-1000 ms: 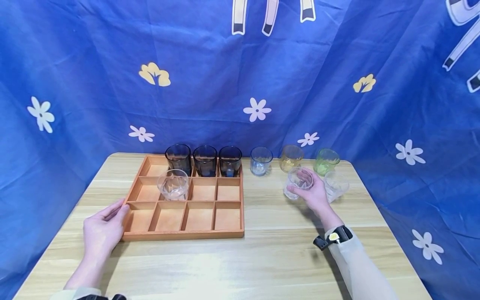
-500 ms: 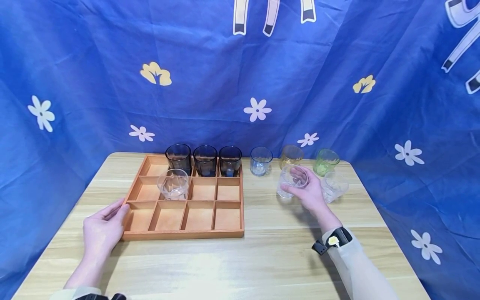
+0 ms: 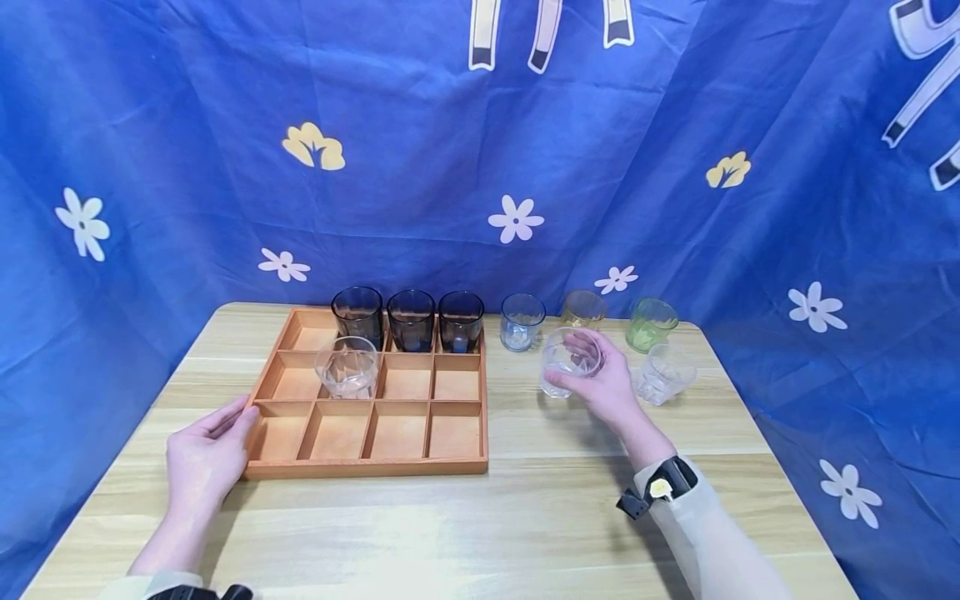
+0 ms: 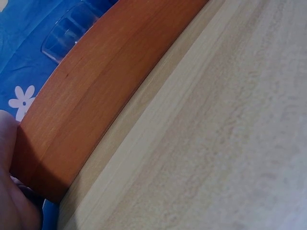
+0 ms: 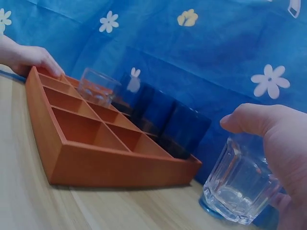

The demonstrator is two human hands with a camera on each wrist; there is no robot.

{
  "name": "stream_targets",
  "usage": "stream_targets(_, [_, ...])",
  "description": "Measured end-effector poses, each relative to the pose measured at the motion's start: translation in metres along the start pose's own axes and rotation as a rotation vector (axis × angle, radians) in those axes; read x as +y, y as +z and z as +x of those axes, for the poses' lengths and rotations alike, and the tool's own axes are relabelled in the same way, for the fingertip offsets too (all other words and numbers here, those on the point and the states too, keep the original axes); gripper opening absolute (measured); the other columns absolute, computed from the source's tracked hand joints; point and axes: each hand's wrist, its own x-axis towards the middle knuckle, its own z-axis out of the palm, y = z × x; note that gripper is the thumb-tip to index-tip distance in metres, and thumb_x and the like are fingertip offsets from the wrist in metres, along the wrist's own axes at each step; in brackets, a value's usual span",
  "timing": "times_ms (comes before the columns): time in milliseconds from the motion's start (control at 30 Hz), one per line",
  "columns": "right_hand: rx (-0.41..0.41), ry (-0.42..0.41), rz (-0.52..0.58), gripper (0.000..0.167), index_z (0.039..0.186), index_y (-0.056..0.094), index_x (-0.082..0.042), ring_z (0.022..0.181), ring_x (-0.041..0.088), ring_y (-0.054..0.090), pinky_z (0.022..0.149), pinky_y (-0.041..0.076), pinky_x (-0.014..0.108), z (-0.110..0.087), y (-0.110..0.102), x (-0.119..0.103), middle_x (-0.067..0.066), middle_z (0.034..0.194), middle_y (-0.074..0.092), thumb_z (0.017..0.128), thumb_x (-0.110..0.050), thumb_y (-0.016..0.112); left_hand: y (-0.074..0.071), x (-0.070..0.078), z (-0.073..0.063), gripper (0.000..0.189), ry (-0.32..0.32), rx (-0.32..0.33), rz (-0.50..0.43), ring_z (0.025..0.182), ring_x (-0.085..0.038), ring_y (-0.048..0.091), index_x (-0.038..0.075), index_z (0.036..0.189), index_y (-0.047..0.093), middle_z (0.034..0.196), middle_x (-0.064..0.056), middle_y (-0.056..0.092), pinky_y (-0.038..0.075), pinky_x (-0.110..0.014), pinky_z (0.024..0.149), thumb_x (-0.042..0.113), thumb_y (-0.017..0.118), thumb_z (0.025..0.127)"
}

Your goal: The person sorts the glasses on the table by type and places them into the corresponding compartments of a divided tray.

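A wooden compartment tray (image 3: 367, 469) lies on the table. My left hand (image 3: 206, 454) grips its left side near the front corner; the left wrist view shows the tray's wooden wall (image 4: 91, 86) close up. My right hand (image 3: 603, 379) holds a clear glass (image 3: 558, 383) upright by its side, right of the tray. In the right wrist view that glass (image 5: 235, 184) is tilted with the camera, and the thumb lies near its rim. Three dark glasses (image 3: 357, 315) (image 3: 411, 321) (image 3: 461, 321) stand in the back row. Another clear glass (image 3: 347, 371) sits in the middle row, second compartment from the left.
Behind the right hand stand a blue glass (image 3: 519, 323), a partly hidden amber glass (image 3: 583, 307) and a green glass (image 3: 651, 325). One more clear glass (image 3: 663, 375) is to the hand's right. A blue curtain (image 3: 420, 167) hangs along the table's far edge.
My right hand has moved left with the clear glass, away from the other clear glass on the right. The left hand and the tray have stayed in place.
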Motion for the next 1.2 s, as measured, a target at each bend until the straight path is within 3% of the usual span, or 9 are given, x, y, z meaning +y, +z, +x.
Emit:
stream_targets(200, [-0.031,-0.004,-0.017,0.087,0.147,0.05,0.005,0.133,0.037,0.057,0.116,0.044,0.043,-0.001,0.015,-0.01,0.024,0.142,0.062,0.072,0.01,0.092,-0.002,0.0,0.0,0.044,-0.011,-0.002,-0.009,0.092,0.019,0.06,0.011,0.137,0.072,0.117,0.006,0.072,0.047,-0.003,0.072,0.035,0.075,0.101])
stream_targets(467, [-0.077,-0.031,-0.011,0.085,0.145,0.053,0.005,0.132,0.034,0.059,0.115,0.045,0.041,0.0,0.037,-0.016,0.02,0.141,0.064,0.071,0.007,0.095,-0.002,0.001,0.0,0.045,-0.02,-0.019,-0.011,0.099,0.013,0.063,0.011,0.139,0.071,0.126,-0.003,0.071,0.049,-0.005,0.073,0.036,0.074,0.101])
stream_targets(933, [-0.121,-0.055,0.037,0.087,0.145,0.053,0.004,0.13,0.032,0.06,0.114,0.046,0.04,0.006,0.067,-0.029,0.018,0.139,0.066,0.07,0.006,0.096,-0.002,0.0,0.001,0.044,-0.019,-0.015,-0.026,0.094,0.017,0.061,0.011,0.138,0.071,0.12,0.005,0.072,0.049,-0.004,0.073,0.035,0.075,0.101])
stream_targets(1200, [-0.127,-0.069,0.011,0.087,0.145,0.055,0.001,0.13,0.031,0.06,0.115,0.045,0.042,0.011,0.083,-0.032,0.016,0.138,0.066,0.069,0.001,0.098,-0.001,0.002,0.0,0.044,-0.031,-0.023,-0.027,0.104,0.012,0.063,0.014,0.139,0.071,0.124,0.001,0.07,0.048,-0.003,0.077,0.035,0.075,0.101])
